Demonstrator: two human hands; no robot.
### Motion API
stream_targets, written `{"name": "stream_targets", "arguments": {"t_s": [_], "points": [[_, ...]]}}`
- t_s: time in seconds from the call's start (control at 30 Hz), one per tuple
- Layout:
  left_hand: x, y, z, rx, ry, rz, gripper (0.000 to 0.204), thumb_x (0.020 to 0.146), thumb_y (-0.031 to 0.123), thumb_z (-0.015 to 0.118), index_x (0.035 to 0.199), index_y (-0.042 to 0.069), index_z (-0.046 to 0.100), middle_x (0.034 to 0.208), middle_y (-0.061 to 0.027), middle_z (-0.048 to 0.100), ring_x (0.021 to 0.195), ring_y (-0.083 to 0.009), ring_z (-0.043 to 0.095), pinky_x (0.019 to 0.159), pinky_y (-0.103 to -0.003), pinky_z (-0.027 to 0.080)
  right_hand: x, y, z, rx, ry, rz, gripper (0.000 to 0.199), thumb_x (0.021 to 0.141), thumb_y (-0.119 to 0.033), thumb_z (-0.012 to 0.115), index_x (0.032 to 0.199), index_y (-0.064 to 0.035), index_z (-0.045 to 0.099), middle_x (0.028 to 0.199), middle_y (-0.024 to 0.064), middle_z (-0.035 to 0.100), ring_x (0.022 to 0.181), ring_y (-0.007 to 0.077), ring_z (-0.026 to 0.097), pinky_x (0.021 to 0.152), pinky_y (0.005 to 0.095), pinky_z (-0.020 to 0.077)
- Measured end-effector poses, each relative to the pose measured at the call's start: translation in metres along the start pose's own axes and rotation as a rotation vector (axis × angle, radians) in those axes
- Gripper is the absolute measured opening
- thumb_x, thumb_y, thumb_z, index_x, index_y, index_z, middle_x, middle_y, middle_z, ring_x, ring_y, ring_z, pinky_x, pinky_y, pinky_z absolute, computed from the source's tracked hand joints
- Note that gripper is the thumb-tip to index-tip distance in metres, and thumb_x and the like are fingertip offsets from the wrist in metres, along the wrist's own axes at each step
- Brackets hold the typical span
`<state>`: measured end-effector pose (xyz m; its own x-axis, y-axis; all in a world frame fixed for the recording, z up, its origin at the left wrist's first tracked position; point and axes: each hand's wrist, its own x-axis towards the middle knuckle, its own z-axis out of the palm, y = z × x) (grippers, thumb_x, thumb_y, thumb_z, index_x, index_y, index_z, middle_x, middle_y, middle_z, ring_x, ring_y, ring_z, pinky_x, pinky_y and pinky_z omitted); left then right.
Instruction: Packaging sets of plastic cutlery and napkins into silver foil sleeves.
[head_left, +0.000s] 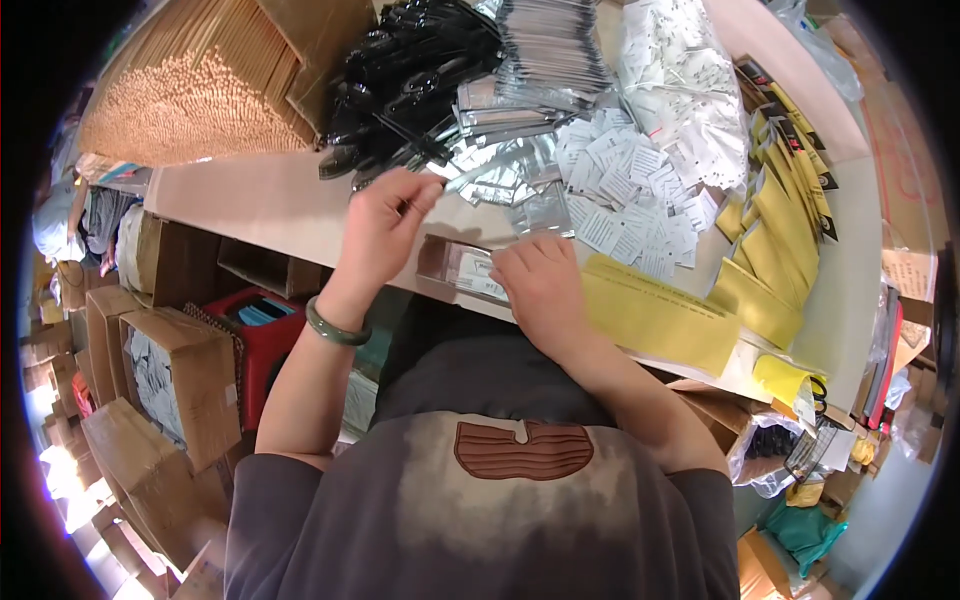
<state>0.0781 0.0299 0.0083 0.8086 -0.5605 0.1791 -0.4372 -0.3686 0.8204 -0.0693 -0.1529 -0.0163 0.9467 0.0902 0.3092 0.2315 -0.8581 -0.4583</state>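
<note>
Left hand (385,225) pinches a silver packet (470,172) – right hand (540,280) presses flat a clear sleeve (455,268).

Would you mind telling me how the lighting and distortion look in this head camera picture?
In the head view, the fisheye bends the table edge and leaves black corners; glare whitens the silver packets by the left hand; sunlight blows out the floor by the cardboard boxes at lower left; the right hand is evenly lit and sharp.
</note>
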Motion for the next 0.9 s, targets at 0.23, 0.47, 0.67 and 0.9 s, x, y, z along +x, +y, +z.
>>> {"name": "stream_targets", "arguments": {"t_s": [0.23,0.47,0.67,0.9], "points": [[-0.042,0.007,0.001,0.329,-0.209,0.342,0.010,0.078,0.007,0.069,0.087,0.007,0.066,0.078,-0.0082,0.060,0.077,-0.0245,0.062,0.074,-0.034,0.049,-0.034,0.002,-0.047,-0.193,0.069,0.001,0.035,0.086,-0.011,0.068,0.119,-0.0037,0.063,0.121,0.0151,0.064,0.116,0.0336,0.058,0.097,0.0485,0.0438],[0.045,0.063,-0.089,0.616,0.330,0.544,0.010,0.071,0.007,0.067,0.080,0.010,0.062,0.077,-0.0054,0.060,0.071,-0.0247,0.062,0.061,-0.036,0.051,-0.053,0.016,-0.017,-0.220,-0.127,-0.231,0.044,0.089,-0.014,0.066,0.130,-0.0011,0.058,0.134,0.0161,0.060,0.129,0.0312,0.054,0.109,0.0504,0.0386],[0.125,0.062,-0.213,1.109,0.357,0.106,0.017,0.088,0.022,0.066,0.095,0.007,0.069,0.088,-0.0159,0.070,0.081,-0.0353,0.068,0.068,-0.046,0.054,-0.052,0.013,-0.019,-0.140,-0.144,-0.198,0.048,0.086,-0.018,0.070,0.130,-0.0033,0.057,0.137,0.0162,0.057,0.131,0.0317,0.052,0.110,0.0519,0.0366],[0.141,0.069,-0.239,1.463,0.449,0.048,0.031,0.095,0.024,0.050,0.116,0.009,0.069,0.105,-0.0220,0.069,0.098,-0.0424,0.067,0.080,-0.050,0.052,-0.049,0.015,-0.043,-0.088,-0.239,0.040,0.058,0.082,-0.026,0.075,0.137,-0.0201,0.057,0.153,0.0216,0.037,0.142,0.0432,0.034,0.114,0.0594,0.0280]]}}
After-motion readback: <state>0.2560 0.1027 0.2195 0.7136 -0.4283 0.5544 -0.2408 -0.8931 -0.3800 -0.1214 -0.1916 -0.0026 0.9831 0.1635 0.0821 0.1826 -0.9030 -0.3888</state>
